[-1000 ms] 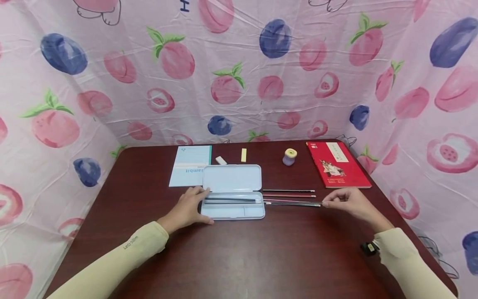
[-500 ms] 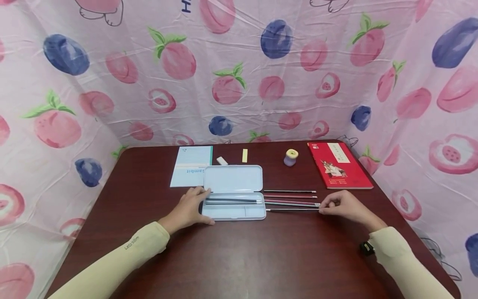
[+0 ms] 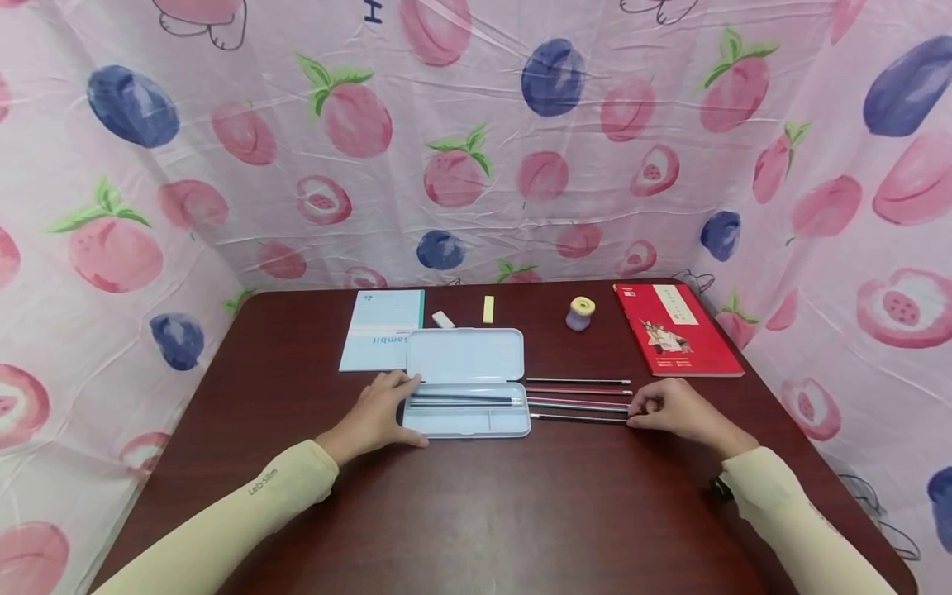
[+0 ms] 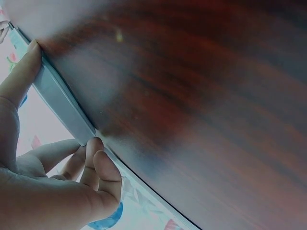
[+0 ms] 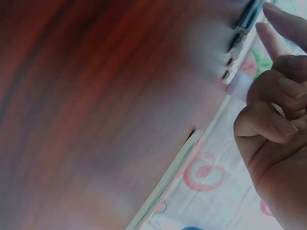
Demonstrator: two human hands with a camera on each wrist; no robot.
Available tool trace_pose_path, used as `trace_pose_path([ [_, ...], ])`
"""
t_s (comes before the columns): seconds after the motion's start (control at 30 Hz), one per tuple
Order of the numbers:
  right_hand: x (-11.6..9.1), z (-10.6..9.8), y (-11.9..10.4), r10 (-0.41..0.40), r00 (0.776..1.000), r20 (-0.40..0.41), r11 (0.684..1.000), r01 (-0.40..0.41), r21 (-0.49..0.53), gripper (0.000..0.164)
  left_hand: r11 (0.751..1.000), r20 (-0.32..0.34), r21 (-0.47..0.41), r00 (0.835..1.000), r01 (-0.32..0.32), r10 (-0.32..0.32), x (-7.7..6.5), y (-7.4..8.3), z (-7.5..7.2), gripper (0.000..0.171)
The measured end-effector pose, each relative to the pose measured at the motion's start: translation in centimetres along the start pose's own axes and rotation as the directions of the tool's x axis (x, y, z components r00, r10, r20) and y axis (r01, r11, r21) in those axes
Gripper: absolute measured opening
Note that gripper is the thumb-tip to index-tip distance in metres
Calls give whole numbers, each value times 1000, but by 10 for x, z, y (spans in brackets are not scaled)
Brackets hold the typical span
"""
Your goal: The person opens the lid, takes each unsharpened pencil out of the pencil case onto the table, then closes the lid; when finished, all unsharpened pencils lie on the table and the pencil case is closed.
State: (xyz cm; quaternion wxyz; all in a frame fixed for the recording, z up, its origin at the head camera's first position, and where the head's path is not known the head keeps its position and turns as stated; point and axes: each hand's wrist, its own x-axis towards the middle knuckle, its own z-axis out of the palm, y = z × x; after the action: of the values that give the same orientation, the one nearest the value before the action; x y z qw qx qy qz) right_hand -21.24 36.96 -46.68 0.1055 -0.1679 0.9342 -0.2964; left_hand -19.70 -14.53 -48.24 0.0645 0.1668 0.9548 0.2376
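A pale blue pencil case [image 3: 509, 423] lies with its lid raised, several dark pencils [image 3: 461, 399] inside. My left hand [image 3: 372, 417] grips its left end, thumb at the front edge and fingertips toward the hinge. In the left wrist view, thumb and fingers span the case's end wall [image 4: 60, 98]. To the right of the case, my right hand [image 3: 680, 413] pinches the right end of a dark pencil [image 3: 580, 419], the nearest in a row. Beyond it lie more pencils, among them a red one [image 3: 576, 391] and a black one [image 3: 576, 381].
Behind the case are a light blue notebook [image 3: 379, 330], a white eraser [image 3: 442, 320], a yellow strip [image 3: 487, 309] and a small yellow-and-purple item [image 3: 580, 314]. A red book [image 3: 677, 330] lies at the back right. Fruit-print cloth [image 3: 454, 178] hangs around the table.
My right hand has moved left and slightly toward me with the dark pencil, setting it apart from the others. The left hand stays on the case.
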Motion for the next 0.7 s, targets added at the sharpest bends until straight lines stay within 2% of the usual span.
trace_pose_path([
  [0.2, 16, 9, -25, -85, 995, -57, 995, 88, 51, 18, 1000, 10, -1, 1000, 10, -10, 0, -1, 0, 112],
  [0.4, 49, 30, -63, -181, 978, -106, 980, 188, 66, 22, 1000, 6, 6, 1000, 1, -1, 1, -3, 1, 112],
  [0.5, 64, 44, -81, -204, 974, -99, 976, 210, 54, 18, 1000, 2, 9, 1000, -9, 9, 1, -4, 2, 112],
  [0.7, 86, 67, -108, -254, 967, -34, 967, 254, 3, 14, 1000, 0, 1, 1000, -7, 7, 2, -3, 2, 113],
])
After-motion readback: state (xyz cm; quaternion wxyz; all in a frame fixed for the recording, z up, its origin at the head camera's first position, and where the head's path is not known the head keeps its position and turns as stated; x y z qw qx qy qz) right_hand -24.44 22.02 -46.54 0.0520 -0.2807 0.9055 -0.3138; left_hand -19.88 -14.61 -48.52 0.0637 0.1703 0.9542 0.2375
